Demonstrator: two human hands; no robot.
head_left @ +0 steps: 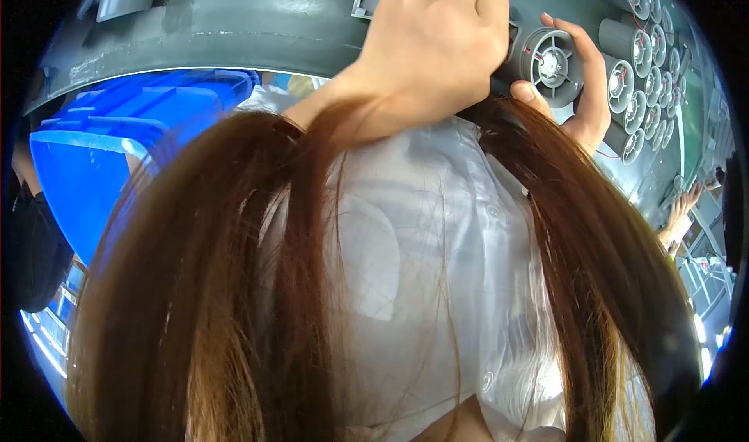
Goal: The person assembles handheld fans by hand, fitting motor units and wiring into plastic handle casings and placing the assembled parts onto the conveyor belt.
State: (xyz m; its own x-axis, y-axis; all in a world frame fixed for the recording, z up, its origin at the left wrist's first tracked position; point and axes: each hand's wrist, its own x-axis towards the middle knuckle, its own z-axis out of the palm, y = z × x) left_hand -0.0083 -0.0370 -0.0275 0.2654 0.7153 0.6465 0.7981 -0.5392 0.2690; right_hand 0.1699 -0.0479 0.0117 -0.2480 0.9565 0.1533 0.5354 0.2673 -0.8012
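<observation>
My right hand [587, 91] curls its thumb and forefinger around a grey cylindrical fan [568, 91], whose round grille and pale hub face up. Just left of that fan, my left hand [441, 40] is bent into a closed shape, a ring on one finger. Its fingertips are turned away, so what they grip, if anything, is hidden. The back of this hand lies close to the fan's left side; whether they touch I cannot tell. A grey rectangular frame piece [360, 3] shows partly beside the left hand at the top edge.
Several similar grey fans [641, 52] with red wires stand grouped on the dark green work surface [234, 28] at right. A blue plastic bin [86, 161] is below the table's edge at left. Another person's hand [680, 212] shows far right. Long hair hangs across the view.
</observation>
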